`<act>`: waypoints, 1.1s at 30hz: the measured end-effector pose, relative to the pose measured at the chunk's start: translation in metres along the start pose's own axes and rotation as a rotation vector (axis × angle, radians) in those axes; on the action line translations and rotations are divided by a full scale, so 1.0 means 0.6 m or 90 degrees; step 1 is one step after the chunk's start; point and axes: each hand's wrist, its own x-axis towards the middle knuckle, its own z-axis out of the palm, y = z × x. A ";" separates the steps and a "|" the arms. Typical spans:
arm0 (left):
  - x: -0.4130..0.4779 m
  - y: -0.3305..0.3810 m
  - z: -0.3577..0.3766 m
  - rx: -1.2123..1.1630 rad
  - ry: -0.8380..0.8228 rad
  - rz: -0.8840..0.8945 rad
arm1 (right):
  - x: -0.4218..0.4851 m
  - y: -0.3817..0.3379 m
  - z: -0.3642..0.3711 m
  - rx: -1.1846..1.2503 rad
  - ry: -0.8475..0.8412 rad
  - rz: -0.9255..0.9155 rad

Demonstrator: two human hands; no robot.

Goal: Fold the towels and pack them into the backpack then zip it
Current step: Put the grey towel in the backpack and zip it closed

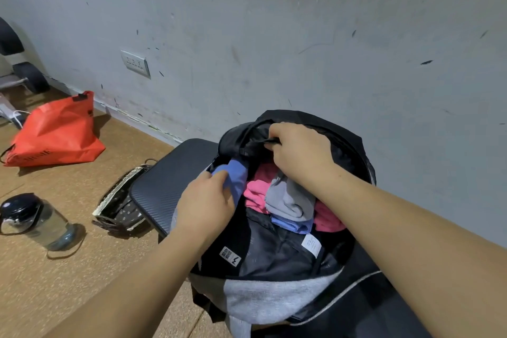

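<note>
A black and grey backpack (277, 293) stands open in front of me by the wall. Inside lie folded towels: a pink one (256, 193), a grey one (290, 199) on top of it, and a blue one (295, 225) below the grey. My left hand (205, 204) grips another blue towel (237, 175) at the left side of the opening. My right hand (300, 149) is closed on the black top flap of the backpack, holding the opening wide.
A dark padded case (164, 186) lies left of the backpack on the wooden floor, with a dotted pouch (120, 206) beside it. Further left are a clear water bottle (35, 221) and a red bag (56, 133). The grey wall runs close behind.
</note>
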 end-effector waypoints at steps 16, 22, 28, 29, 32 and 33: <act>-0.017 -0.014 0.042 -0.201 0.041 -0.064 | -0.016 -0.002 0.019 0.015 -0.052 -0.002; 0.023 -0.007 0.070 -0.313 0.019 -0.130 | -0.018 0.008 0.017 0.014 -0.053 0.001; 0.004 -0.011 0.014 -0.219 -0.002 -0.030 | -0.029 0.013 0.027 -0.011 -0.091 -0.024; 0.006 -0.021 -0.007 -0.201 0.022 -0.019 | -0.032 0.012 0.031 -0.022 -0.103 -0.032; 0.020 -0.056 -0.049 -0.142 0.012 -0.026 | -0.043 0.007 0.041 -0.062 -0.130 -0.056; 0.025 -0.066 -0.054 -0.147 -0.025 -0.047 | -0.047 0.006 0.042 -0.065 -0.135 -0.062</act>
